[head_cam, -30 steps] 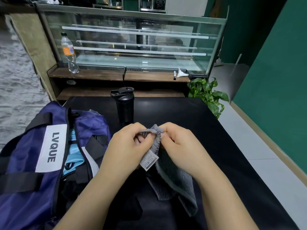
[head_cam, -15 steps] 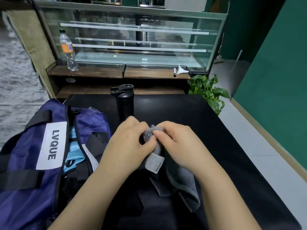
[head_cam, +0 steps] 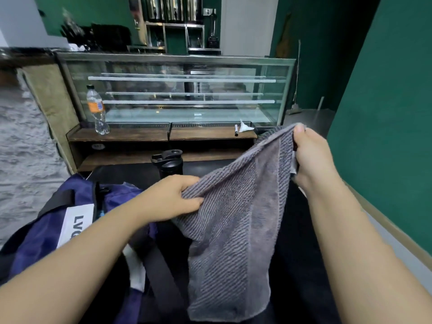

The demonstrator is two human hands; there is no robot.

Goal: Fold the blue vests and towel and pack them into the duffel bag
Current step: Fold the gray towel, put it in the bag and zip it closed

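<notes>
Grey ribbed towel (head_cam: 236, 220) — spread, hanging.

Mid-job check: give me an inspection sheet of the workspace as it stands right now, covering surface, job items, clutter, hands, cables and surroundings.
Surface: black tabletop, mostly covered by the bag and towel.
Job's things: grey ribbed towel held up, spread and hanging; navy duffel bag with white label at left; vests not seen.
Clutter: black flip-lid bottle standing behind the towel.
Hands: left hand grips the towel's lower left edge; right hand pinches its upper corner.
Cables: nothing seen.
Surroundings: glass display case on a wooden shelf, clear plastic bottle with orange label, green walls.
</notes>
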